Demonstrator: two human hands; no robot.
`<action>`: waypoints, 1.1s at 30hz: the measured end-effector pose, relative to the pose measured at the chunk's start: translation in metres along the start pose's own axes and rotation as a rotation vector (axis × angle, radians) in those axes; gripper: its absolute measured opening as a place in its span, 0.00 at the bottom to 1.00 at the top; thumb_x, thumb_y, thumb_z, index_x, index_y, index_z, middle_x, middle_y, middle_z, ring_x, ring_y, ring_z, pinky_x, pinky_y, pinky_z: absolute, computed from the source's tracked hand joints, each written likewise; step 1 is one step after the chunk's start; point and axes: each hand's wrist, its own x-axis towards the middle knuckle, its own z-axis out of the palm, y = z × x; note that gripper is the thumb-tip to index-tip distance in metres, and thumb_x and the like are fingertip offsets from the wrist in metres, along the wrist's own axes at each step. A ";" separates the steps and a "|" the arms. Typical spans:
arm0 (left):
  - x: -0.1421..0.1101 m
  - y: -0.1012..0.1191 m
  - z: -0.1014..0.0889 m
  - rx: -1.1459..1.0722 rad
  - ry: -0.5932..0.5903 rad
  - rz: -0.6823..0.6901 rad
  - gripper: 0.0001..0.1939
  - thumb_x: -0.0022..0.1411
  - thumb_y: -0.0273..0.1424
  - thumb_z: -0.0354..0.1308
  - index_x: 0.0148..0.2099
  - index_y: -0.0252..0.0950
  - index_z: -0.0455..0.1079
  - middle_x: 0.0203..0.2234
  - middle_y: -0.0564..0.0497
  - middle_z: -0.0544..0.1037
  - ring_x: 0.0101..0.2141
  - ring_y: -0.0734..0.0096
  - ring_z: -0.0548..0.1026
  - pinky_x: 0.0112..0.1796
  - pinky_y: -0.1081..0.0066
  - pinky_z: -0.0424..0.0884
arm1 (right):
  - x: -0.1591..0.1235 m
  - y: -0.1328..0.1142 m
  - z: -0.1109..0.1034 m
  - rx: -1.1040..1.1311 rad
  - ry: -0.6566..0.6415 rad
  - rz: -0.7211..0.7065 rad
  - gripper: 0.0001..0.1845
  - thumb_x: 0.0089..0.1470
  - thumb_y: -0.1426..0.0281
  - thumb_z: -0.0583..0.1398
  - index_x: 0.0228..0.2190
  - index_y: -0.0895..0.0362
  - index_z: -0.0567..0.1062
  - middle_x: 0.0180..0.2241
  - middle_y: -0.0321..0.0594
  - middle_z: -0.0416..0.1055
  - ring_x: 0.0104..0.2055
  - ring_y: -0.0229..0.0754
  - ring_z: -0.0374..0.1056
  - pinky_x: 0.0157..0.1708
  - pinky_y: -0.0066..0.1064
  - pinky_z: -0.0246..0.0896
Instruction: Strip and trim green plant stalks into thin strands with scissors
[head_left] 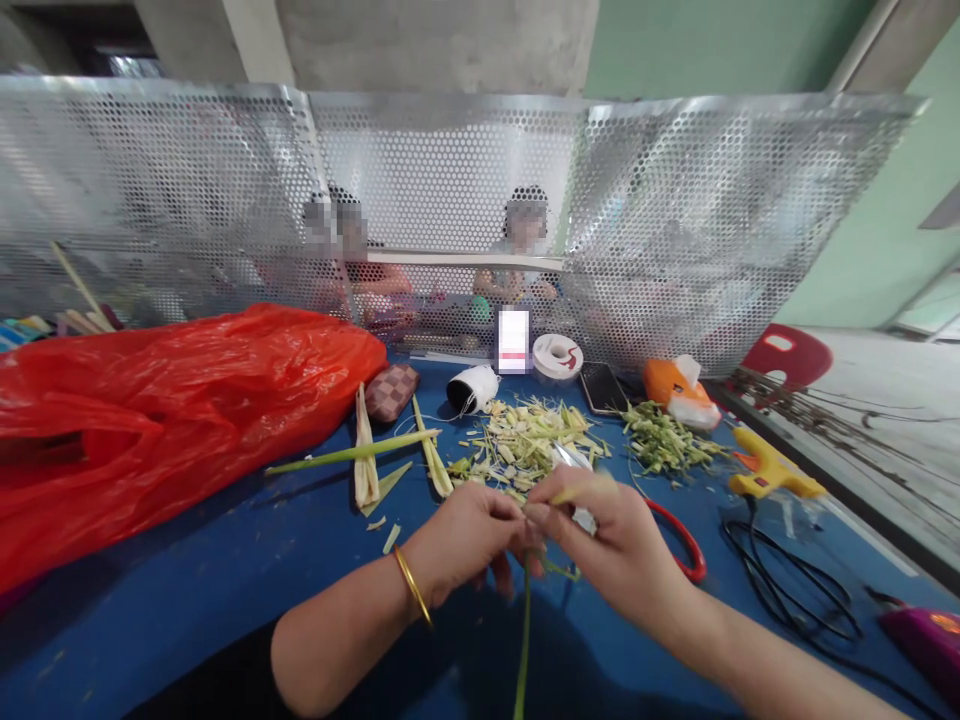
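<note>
One green strip (pixel 523 640) is held where the pinched fingertips of left hand (pixel 463 535) and right hand (pixel 619 535) meet, running bodyward

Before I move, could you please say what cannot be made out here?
All in the head view:
Green strip: upper end behind left hand and right hand.
Red handle: partly behind right hand.
Red bag: contents covered by plastic.
Purple object: cut by right edge.
</note>
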 end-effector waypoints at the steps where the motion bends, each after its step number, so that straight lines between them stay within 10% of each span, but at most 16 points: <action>1: 0.003 0.000 -0.004 -0.059 0.047 0.000 0.10 0.50 0.35 0.61 0.23 0.34 0.71 0.18 0.52 0.75 0.13 0.80 0.67 0.12 0.80 0.51 | -0.003 -0.002 0.002 -0.120 -0.001 -0.119 0.11 0.59 0.69 0.54 0.28 0.56 0.74 0.25 0.37 0.70 0.27 0.37 0.64 0.28 0.29 0.57; 8: 0.010 0.000 -0.016 -0.353 0.170 0.000 0.17 0.46 0.42 0.67 0.29 0.31 0.72 0.26 0.47 0.79 0.17 0.78 0.71 0.12 0.80 0.50 | -0.015 0.001 0.027 -0.704 -0.090 -0.755 0.17 0.61 0.78 0.46 0.37 0.64 0.74 0.27 0.43 0.72 0.28 0.42 0.65 0.31 0.35 0.57; 17: 0.004 0.008 -0.021 -0.689 0.182 -0.012 0.08 0.57 0.31 0.61 0.33 0.29 0.73 0.28 0.47 0.79 0.24 0.78 0.76 0.21 0.82 0.67 | -0.011 0.016 0.031 -0.897 -0.119 -0.797 0.19 0.57 0.81 0.44 0.38 0.67 0.74 0.29 0.50 0.72 0.32 0.47 0.66 0.36 0.40 0.59; 33: 0.006 0.001 0.005 -0.815 0.216 -0.037 0.07 0.59 0.25 0.59 0.27 0.29 0.72 0.22 0.47 0.78 0.21 0.77 0.74 0.25 0.79 0.68 | -0.017 0.021 0.044 -0.945 -0.140 -0.838 0.15 0.57 0.78 0.49 0.41 0.65 0.73 0.32 0.46 0.70 0.36 0.49 0.67 0.44 0.46 0.57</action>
